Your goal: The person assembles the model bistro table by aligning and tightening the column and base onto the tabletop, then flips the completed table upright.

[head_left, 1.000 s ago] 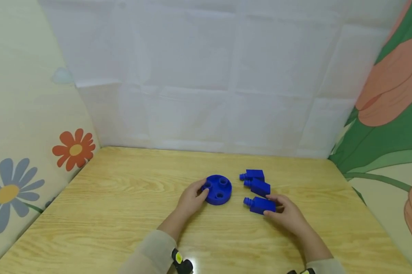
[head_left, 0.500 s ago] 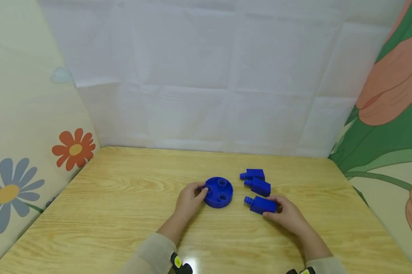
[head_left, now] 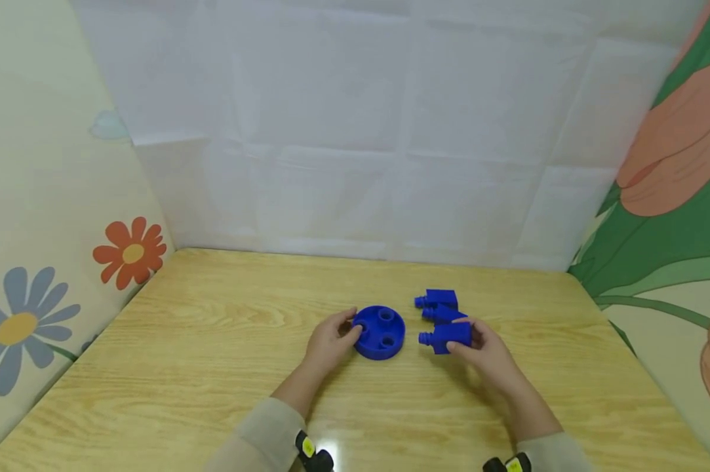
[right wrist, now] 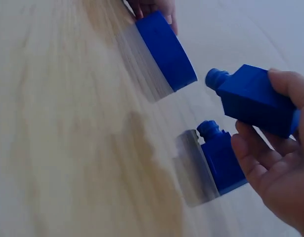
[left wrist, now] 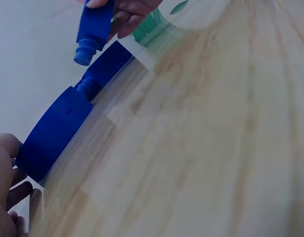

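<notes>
A round blue base (head_left: 380,349) with a raised rim and three ring-shaped sockets lies on the table. My left hand (head_left: 331,342) pinches its left edge, the thumb over the rim beside one socket. In my right hand (head_left: 489,354) is a blue rectangular block with a threaded neck (head_left: 451,335), held between thumb and fingers above the table, its neck pointing left toward the base. In the right wrist view that held block (right wrist: 258,96) is raised over another blue block (right wrist: 223,160). The left wrist view shows the base's side wall (left wrist: 58,133) near my left fingers.
Two more blue threaded blocks lie behind the held one, a rear block (head_left: 443,298) and a nearer block (head_left: 445,313) partly covered by it. A wood-grain table (head_left: 231,314) meets a white cloth backdrop (head_left: 331,196), with flower-printed cloth at both sides.
My right hand has lifted the nearest block off the table and moved it slightly back and left. My left hand keeps hold of the base, which has shifted slightly right and toward me.
</notes>
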Demonstrator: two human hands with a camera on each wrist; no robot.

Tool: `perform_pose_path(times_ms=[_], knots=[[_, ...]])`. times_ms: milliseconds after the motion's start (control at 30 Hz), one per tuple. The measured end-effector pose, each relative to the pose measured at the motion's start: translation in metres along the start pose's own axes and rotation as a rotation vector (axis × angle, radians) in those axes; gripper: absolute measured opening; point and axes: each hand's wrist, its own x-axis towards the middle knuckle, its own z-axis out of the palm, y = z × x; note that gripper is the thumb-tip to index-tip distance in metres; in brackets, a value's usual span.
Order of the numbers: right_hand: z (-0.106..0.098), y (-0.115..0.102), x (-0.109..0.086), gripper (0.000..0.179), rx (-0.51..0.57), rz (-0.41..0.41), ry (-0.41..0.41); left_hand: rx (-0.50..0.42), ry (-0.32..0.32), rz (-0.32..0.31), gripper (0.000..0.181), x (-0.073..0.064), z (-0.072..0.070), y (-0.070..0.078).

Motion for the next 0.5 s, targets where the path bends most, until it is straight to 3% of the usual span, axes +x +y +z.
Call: perform_pose_path(times_ms=[267,500], knots=[[0.023,-0.022,0.018,0.042,0.11,-0.059,0.059,0.02,-0.038,0.015,0.04,-0.001,-0.002,0.003],[0.038,-0.038,0.028,0.052,0.036,-0.111,-0.042,0.062,-0.038,0.096,0.038,-0.003,0.003,0.003]])
